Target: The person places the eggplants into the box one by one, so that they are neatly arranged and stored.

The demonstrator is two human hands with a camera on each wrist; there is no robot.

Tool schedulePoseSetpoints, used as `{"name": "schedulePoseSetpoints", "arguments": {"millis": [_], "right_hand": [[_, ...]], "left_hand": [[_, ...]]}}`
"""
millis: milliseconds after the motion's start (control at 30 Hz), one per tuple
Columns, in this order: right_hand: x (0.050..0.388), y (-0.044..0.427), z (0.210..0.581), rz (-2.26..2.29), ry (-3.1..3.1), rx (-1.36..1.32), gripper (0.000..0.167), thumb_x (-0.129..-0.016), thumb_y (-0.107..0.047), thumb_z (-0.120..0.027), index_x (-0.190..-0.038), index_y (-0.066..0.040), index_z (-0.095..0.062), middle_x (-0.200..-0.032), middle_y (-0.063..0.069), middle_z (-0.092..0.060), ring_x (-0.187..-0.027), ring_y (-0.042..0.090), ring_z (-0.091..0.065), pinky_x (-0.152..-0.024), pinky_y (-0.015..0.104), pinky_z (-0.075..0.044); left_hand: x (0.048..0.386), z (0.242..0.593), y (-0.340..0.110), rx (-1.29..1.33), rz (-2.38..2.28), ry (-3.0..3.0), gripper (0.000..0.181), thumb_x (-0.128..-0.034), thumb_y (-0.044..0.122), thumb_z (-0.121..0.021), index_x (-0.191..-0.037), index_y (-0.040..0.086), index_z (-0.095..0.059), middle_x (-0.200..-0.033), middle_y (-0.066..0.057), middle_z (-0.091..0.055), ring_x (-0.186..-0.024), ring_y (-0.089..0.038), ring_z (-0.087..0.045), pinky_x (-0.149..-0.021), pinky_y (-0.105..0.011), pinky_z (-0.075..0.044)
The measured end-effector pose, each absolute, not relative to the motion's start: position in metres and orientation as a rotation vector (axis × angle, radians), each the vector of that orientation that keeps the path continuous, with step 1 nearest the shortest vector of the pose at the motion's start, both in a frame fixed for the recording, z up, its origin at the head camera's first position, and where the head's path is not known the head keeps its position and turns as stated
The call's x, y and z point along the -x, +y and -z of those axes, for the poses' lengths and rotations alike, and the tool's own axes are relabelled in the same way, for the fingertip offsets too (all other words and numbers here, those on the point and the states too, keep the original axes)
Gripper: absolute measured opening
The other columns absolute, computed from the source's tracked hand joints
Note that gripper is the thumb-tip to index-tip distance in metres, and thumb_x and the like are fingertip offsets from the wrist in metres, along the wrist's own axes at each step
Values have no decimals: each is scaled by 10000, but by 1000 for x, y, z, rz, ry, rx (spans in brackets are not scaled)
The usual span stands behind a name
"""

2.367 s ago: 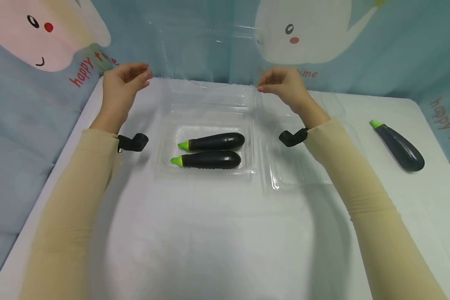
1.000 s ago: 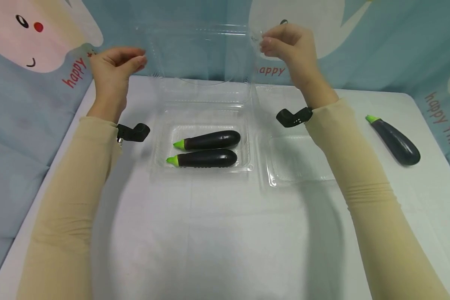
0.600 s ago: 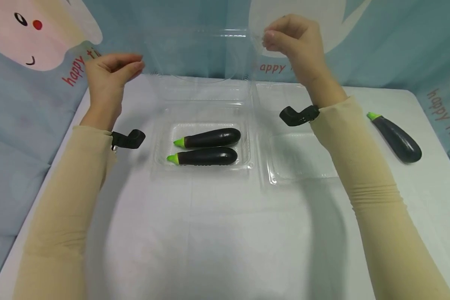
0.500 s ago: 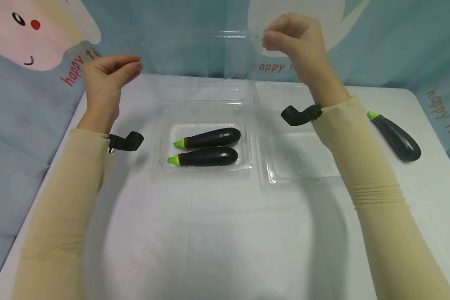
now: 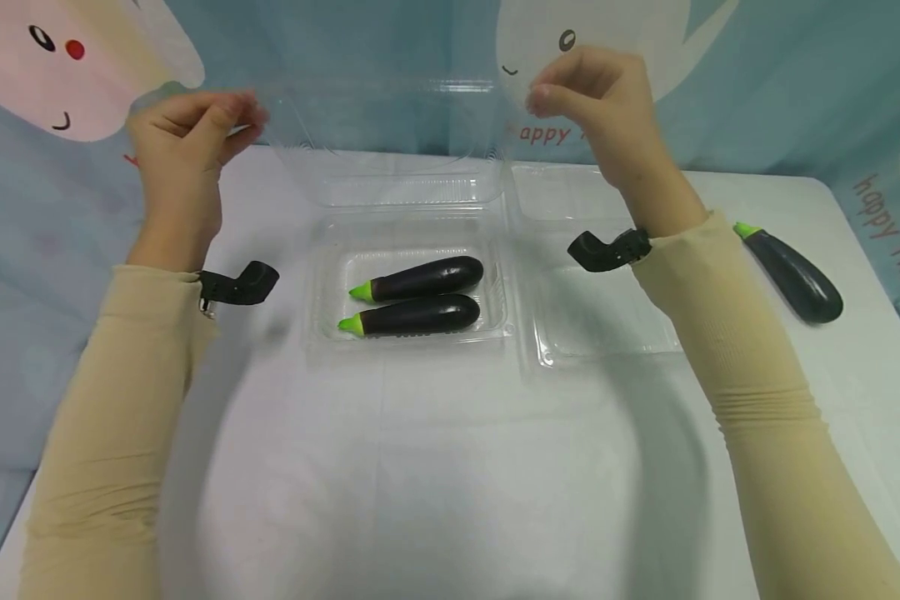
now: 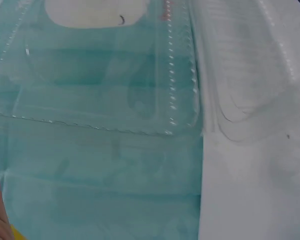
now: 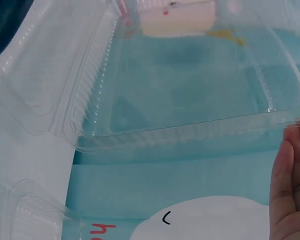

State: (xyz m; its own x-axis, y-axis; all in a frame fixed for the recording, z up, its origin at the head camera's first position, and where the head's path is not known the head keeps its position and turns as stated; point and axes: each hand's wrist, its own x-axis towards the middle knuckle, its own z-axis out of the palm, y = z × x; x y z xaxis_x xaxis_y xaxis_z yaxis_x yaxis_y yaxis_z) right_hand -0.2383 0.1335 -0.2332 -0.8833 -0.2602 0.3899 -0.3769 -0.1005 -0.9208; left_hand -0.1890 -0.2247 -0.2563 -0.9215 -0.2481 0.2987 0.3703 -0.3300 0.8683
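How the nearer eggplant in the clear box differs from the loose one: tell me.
The boxed eggplant lies in the clear box; the loose eggplant lies on the table. The boxed eggplant lies nearly sideways; the loose eggplant slants, green tip at the far end. Both are dark, green-tipped.

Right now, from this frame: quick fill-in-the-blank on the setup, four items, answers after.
1. The clear container with the raised lid holds ____ dark eggplants.
2. The lone eggplant lies on the white table, beside the person's ____ sleeve.
3. The stem tips of all three eggplants are bright ____.
4. The red words on the curtain read "happy ____".

Missing words: two; right; green; time.
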Motion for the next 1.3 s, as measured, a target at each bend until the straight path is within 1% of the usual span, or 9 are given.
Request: {"name": "schedulePoseSetpoints", "arguments": {"millis": [167, 267, 367, 467, 633, 733, 933, 1067, 1300], "right_hand": [[234, 139, 238, -2138, -2014, -774, 74, -798, 118, -656, -744, 70, -668, -750, 95, -671, -718, 225, -597, -737, 288, -488], [226, 141, 240, -2133, -2001, -815, 39, -788, 114, -676, -752, 103, -664, -738, 107, -676, -697, 228, -605, -731, 291, -498], [216, 143, 241, -2134, -2032, -810, 26, -780, 111, -687, -762, 93, -681, -741, 101, -683, -711, 230, -615, -755, 283, -502], [205, 143, 241, -2184, -2060, -763, 61, -773, 127, -685, -771, 69, -702, -755, 97, -684, -736, 228, -611, -773, 265, -496], [190, 143, 246, -2146, -2073, -817, 77, -786, 149, -656, -781, 85, -699, -777, 98, -681, -746, 232, -602, -741, 264, -495], [181, 144, 250, -2119, -2081, -836, 88, -784, 148, -655, -778, 75, -704, -780, 96, -680, -740, 228, -599, -714, 255, -498], [165, 145, 259, -2049, -2133, -840, 86, -784, 128, -678, -791, 52, -718, -788, 91, -685, -732, 207, -610, -687, 239, -509], [153, 146, 266, -2063, -2180, -803, 91, -783, 112, -694, -807, 32, -728, -803, 74, -685, -746, 193, -617, -702, 224, -517], [129, 146, 279, -1982, -2297, -692, 128, -774, 105, -710, -816, -11, -744, -812, 68, -700, -750, 171, -646, -689, 230, -526]], "left_hand": [[180, 247, -220, 140, 2272, -1538, 213, -752, 9, -774, -863, -153, -693, -769, -172, -655, -756, -273, -630, -796, -298, -536], [171, 245, -219, 135, 2230, -1595, 204, -756, 17, -771, -859, -143, -699, -777, -169, -666, -749, -263, -641, -791, -286, -539], [160, 247, -219, 150, 2192, -1626, 198, -751, 2, -767, -848, -154, -694, -779, -177, -677, -729, -256, -648, -784, -277, -540], [149, 251, -220, 176, 2170, -1622, 184, -750, -27, -756, -843, -169, -686, -790, -194, -684, -718, -251, -650, -770, -267, -542], [131, 262, -221, 227, 2067, -1652, 151, -770, -57, -728, -858, -172, -686, -820, -198, -685, -730, -241, -646, -775, -260, -539], [122, 270, -220, 253, 1990, -1664, 124, -779, -76, -714, -852, -172, -686, -815, -196, -679, -737, -234, -644, -776, -262, -538], [106, 288, -218, 285, 1847, -1679, 121, -779, -110, -700, -835, -211, -664, -811, -138, -699, -759, -224, -633, -768, -234, -522], [93, 298, -217, 276, 1804, -1695, 116, -780, -127, -688, -841, -221, -656, -822, -112, -707, -765, -208, -638, -743, -209, -516], [72, 312, -214, 300, 1808, -1714, 88, -769, -163, -676, -846, -205, -667, -858, -130, -714, -791, -198, -654, -743, -199, -517]]}}
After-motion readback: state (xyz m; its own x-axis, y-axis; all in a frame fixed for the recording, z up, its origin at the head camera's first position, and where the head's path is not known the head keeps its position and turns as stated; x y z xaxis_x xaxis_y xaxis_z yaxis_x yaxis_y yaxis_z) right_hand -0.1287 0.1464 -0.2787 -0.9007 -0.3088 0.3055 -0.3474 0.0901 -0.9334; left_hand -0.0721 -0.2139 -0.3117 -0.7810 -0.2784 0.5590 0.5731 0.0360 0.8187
